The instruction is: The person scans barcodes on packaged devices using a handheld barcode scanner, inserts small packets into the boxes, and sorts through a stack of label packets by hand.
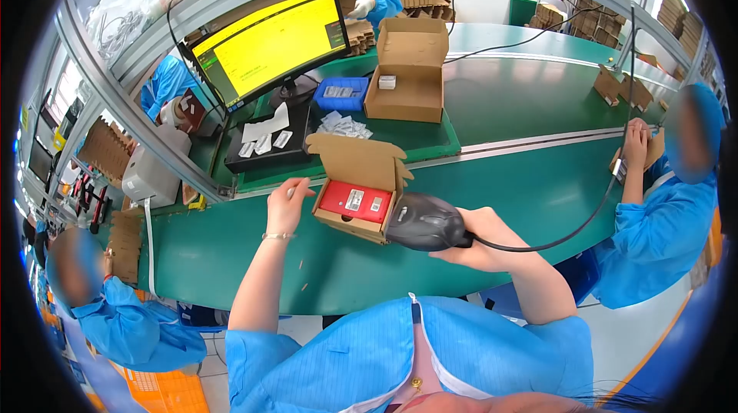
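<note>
A black handheld barcode scanner (425,222) is in my right hand (486,240), whose fingers wrap round it from behind. Its head comes right up against the right side of a small cardboard box (350,225) with a raised lid. Inside that box lies a red box (355,202) bearing white labels with printed codes. My left hand (286,209) hovers just left of the cardboard box, apart from it. Its fingers are curled in, and a small pale spot shows between them; I cannot tell whether it is an object.
A monitor (273,40) with a yellow screen stands behind. Near it are a blue bin (340,94), a pile of small white packets (344,126), a larger open carton (405,82) and a label printer (156,167). The scanner's cable (569,242) arcs right. Co-workers in blue sit on both sides.
</note>
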The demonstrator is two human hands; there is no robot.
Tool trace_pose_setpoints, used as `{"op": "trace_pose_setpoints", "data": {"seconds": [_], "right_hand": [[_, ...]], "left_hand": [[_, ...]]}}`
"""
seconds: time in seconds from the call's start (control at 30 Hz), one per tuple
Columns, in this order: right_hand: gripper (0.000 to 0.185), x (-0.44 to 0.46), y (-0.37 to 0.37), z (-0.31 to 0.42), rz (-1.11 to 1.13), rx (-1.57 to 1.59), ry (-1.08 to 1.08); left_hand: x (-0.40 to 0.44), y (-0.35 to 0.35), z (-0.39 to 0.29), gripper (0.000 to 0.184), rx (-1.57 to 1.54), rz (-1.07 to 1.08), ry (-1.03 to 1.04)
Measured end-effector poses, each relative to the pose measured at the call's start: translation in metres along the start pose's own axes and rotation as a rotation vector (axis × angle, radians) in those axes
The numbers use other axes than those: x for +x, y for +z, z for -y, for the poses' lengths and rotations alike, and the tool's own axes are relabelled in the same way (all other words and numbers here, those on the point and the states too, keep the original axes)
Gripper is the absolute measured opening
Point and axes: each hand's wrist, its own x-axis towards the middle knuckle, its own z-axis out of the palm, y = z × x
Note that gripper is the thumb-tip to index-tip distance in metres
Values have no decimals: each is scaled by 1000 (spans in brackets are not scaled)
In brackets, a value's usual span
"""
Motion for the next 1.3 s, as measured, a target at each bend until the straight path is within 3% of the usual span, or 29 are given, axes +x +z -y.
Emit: {"op": "trace_pose_setpoints", "data": {"seconds": [0.1,0.23,0.37,0.57,0.67,0.77,1.07,1.3], "right_hand": [[40,20,0,-1,69,10,34],[41,65,3,-18,145,-123,59],[45,90,-4,-8,338,-255,187],[43,78,-11,-18,254,-251,96],[40,64,-14,-19,229,-224,121],[37,58,-14,-13,236,-188,112],[41,25,0,-5,196,-50,71],[35,4,12,-6,270,-57,83]], "left_hand": [[-12,-4,12,39,-235,160,-202],[-31,-1,29,59,-414,303,-311],[-45,13,22,53,-431,291,-342],[-56,21,9,60,-472,313,-370],[-56,4,10,51,-752,178,-437],[-59,-15,34,43,-957,195,-460],[-82,-22,27,38,-941,236,-326],[-79,-7,14,28,-819,140,-417]]}}
